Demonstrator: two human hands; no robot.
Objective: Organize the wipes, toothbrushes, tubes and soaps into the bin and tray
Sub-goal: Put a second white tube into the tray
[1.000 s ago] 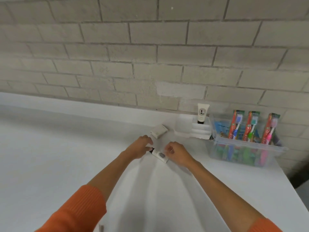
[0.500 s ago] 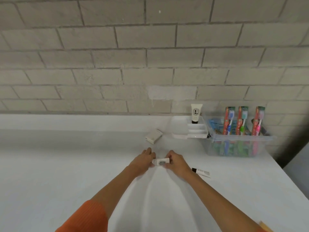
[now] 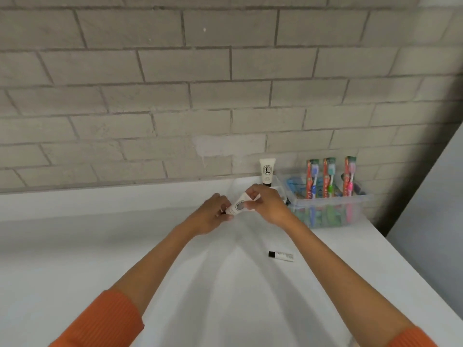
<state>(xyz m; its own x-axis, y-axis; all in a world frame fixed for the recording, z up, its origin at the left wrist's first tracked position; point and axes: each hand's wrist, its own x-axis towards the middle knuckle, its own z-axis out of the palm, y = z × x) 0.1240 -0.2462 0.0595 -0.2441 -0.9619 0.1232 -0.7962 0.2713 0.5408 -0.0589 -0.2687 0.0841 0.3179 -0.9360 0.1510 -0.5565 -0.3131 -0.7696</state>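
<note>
Above the white counter (image 3: 100, 246), your left hand (image 3: 213, 215) pinches the low end of a small white tube (image 3: 238, 207), and your right hand (image 3: 269, 206) pinches its high end. Just behind the grip stands an upright tube (image 3: 267, 171); to its right, packaged toothbrushes (image 3: 329, 176) stand in a clear bin (image 3: 360, 204).

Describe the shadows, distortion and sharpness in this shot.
Head view: soft, even light with no glare, and faint fanned shadows under both arms on the white counter. Head view: the wide-angle lens bows the brick wall mortar lines. Head view: the tube pinched by left hand and right hand looks slightly soft, label unreadable.
</note>
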